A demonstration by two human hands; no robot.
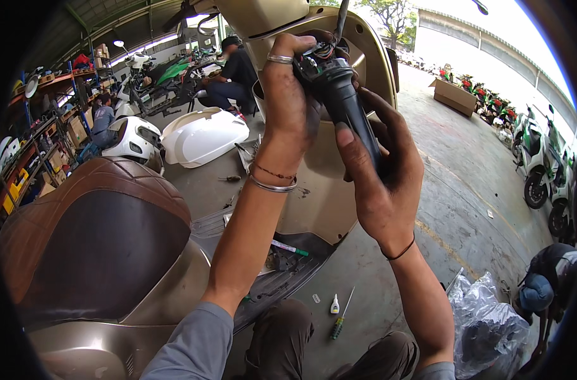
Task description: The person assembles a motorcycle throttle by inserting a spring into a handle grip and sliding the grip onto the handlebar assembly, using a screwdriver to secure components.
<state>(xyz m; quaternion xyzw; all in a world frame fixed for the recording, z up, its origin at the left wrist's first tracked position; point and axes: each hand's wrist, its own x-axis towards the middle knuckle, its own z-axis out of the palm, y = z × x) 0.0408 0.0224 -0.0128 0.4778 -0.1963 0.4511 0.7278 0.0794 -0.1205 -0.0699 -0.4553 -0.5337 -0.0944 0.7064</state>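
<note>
In front of the beige scooter's front panel [314,183], both my hands are raised around a black handlebar grip [343,95]. My left hand [290,95] is closed around the black switch housing [317,62] at the grip's upper end, where wires and inner parts show. My right hand [388,171] wraps the lower length of the grip, its thumb lying along the near side. The grip slants down to the right, and its lower end is hidden in my right palm. A dark cable [342,20] runs upward from the housing.
A brown scooter seat [98,234] stands left. A green-capped marker [290,247] lies on the footboard. On the floor are a screwdriver [342,316], a small white bottle [335,304], clear plastic wrap [488,316] and white body panels [203,136]. One person [545,285] bends at right; another [233,79] crouches behind.
</note>
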